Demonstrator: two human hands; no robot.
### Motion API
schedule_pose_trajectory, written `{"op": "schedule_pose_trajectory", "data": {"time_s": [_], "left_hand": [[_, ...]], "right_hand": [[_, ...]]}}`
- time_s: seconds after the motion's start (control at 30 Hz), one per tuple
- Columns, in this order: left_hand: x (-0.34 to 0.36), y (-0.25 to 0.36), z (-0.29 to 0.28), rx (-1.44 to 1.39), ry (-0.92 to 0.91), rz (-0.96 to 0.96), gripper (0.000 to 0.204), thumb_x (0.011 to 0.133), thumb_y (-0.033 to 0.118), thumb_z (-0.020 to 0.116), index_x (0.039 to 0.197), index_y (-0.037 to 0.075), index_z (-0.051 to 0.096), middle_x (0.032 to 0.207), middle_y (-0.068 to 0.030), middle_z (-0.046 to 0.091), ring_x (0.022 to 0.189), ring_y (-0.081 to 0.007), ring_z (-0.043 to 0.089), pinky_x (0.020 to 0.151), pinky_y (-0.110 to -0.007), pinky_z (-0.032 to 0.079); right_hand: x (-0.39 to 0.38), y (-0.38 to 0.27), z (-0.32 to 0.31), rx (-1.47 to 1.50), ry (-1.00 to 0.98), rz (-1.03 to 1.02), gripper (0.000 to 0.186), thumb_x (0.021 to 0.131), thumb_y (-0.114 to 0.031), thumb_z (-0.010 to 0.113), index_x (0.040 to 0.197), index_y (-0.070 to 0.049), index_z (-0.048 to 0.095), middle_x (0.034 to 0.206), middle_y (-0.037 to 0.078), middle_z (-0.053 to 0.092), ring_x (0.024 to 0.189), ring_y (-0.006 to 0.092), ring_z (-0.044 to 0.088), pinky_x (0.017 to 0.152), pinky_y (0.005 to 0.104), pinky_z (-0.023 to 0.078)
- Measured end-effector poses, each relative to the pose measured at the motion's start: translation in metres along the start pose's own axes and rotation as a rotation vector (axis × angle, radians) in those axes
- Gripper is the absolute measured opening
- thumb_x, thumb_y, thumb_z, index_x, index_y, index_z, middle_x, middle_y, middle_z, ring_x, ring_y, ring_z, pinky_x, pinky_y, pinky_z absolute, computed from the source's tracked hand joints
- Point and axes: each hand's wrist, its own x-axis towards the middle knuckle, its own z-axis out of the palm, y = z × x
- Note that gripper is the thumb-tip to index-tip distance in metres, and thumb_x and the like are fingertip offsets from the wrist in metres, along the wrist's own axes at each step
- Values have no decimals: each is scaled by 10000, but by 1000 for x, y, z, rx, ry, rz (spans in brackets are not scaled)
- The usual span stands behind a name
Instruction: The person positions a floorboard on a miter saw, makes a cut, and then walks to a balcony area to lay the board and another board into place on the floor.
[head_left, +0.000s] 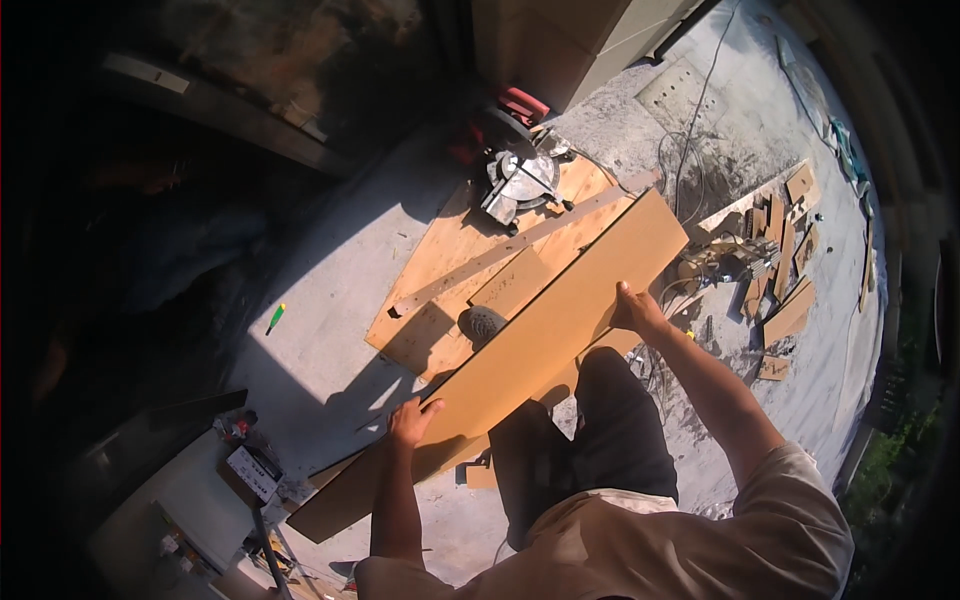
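Observation:
A long, flat tan board (545, 335) lies slantwise across the view in front of my legs, from lower left to upper right. My left hand (408, 424) is closed on the board toward its lower-left end, with thumb and fingers showing on the top face. At the near edge, closer to the upper-right end, my right hand (638, 310) is closed on it with the thumb on top; its other fingers are hidden underneath. Below the board, a shoe (481, 325) shows beside a smaller tan piece (510, 280) on a plywood sheet (425, 275).
A miter saw (525, 180) stands at the far end of the plywood, with a long narrow strip (520, 240) nearby. To the right are a compressor-like machine (735, 260), wood offcuts (790, 310) and loose cables. A green knife-like tool (275, 319) and a box (252, 474) lie left.

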Motion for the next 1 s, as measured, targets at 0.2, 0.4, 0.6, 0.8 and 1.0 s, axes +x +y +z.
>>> {"op": "schedule_pose_trajectory", "data": {"time_s": [0.2, 0.4, 0.6, 0.8, 1.0], "left_hand": [[174, -39, 13, 61, -123, -102, 863, 878, 733, 555, 1263, -35, 639, 1232, -292, 650, 1184, -454, 595, 1010, -499, 468], [331, -123, 109, 39, -78, -121, 864, 882, 718, 568, 1286, -44, 621, 1247, -306, 636, 1214, -450, 578, 1036, -486, 449], [438, -170, 190, 52, -76, -159, 787, 872, 683, 614, 1146, -53, 675, 1101, -306, 675, 1105, -472, 624, 928, -523, 492], [493, -173, 229, -107, 99, -45, 639, 899, 600, 634, 999, -30, 680, 990, -298, 672, 1007, -481, 623, 847, -537, 481], [497, -210, 242, -248, 141, -6, 582, 895, 553, 656, 1056, -5, 688, 1005, -252, 692, 1014, -449, 639, 846, -494, 484]], "right_hand": [[186, 50, 38, -52, 100, 139, 709, 1011, -569, 536, 1152, 120, 623, 1034, 149, 679, 910, 211, 649, 801, 370, 547], [373, 154, 43, -44, 100, 179, 725, 990, -607, 543, 1034, 111, 631, 973, 143, 653, 863, 218, 651, 814, 368, 589], [506, 226, 47, -88, 50, 83, 737, 982, -610, 561, 876, 114, 649, 815, 90, 632, 758, 158, 580, 738, 307, 497], [551, 233, 41, -249, 94, 5, 799, 928, -659, 604, 866, 136, 651, 780, 134, 634, 725, 190, 603, 663, 339, 508], [573, 255, 57, -294, 115, -149, 807, 916, -658, 623, 774, 136, 639, 686, 98, 597, 644, 177, 555, 594, 344, 470]]}}
